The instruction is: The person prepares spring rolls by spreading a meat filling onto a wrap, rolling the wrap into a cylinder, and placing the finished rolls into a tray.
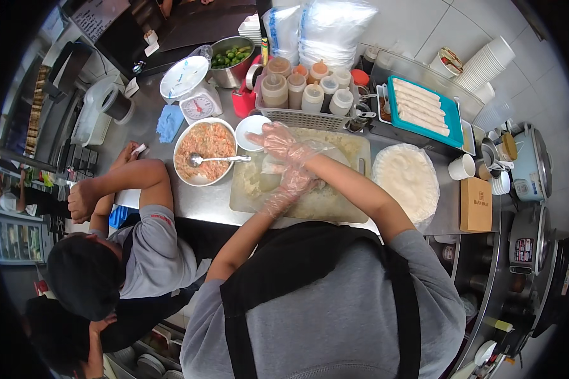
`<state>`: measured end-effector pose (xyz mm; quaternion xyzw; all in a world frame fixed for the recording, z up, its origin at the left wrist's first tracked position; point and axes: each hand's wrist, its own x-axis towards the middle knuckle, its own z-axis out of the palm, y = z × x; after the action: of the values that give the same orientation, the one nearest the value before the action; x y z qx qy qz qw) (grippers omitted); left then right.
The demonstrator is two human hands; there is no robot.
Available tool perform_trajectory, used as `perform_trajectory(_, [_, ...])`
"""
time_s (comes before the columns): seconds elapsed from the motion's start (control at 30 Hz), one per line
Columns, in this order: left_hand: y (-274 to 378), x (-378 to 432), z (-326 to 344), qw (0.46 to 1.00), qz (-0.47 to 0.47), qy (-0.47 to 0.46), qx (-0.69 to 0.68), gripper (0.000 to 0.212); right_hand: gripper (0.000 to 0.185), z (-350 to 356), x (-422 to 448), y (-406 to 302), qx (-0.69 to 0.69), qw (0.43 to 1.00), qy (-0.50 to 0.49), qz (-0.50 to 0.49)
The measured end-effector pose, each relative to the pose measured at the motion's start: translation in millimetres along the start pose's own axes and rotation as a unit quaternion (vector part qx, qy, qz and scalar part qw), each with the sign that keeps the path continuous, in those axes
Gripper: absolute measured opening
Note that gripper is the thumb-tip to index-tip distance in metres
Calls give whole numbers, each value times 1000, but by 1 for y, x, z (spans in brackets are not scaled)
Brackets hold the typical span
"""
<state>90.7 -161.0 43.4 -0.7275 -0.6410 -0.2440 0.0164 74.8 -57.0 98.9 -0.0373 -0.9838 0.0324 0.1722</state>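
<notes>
Both my hands wear clear plastic gloves. My right hand (276, 140) reaches across to the small white bowl (252, 132), its fingertips at the bowl's right edge and over its inside. My left hand (298, 182) is low over the cutting board (355, 208), beside a pale wrapper roll (271, 166); my right forearm partly covers it, so its grip is unclear. A large white bowl of orange-pink filling (206, 142) stands at the board's left, a metal spoon (197, 160) lying in it. To the right lies a stack of round pale wrappers (405, 182) in clear plastic.
Behind the board stands a grey basket (308, 118) of squeeze bottles. A teal tray (424, 111) holds several pale rolls. A kitchen scale (200, 105) and blue cloth (169, 124) are at the back left. A co-worker (137, 256) stands close on the left; a cardboard box (475, 203) is right.
</notes>
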Motion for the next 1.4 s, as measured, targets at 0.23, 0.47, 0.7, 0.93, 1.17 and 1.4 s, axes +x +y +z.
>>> perform_trajectory(0.23, [21,16,-2,995,15,-98,32,43,56,-49,-8,16,488,861,-32,141])
perform_trajectory(0.47, [25,24,4,997,54,-22,-53,42,40,-102,-172,66,386,902,6,192])
perform_trajectory(0.7, [24,28,5,993,34,-90,-70,41,23,-80,-235,18,267,926,-6,266])
perform_trajectory(0.93, [25,30,4,988,20,-132,-81,40,24,-88,-203,34,314,885,-118,322])
perform_trajectory(1.17, [26,33,2,987,4,-141,-80,37,31,-72,-229,6,284,866,49,408])
perform_trajectory(1.4, [27,33,0,984,9,-157,-87,38,58,-48,-244,-60,228,883,132,389])
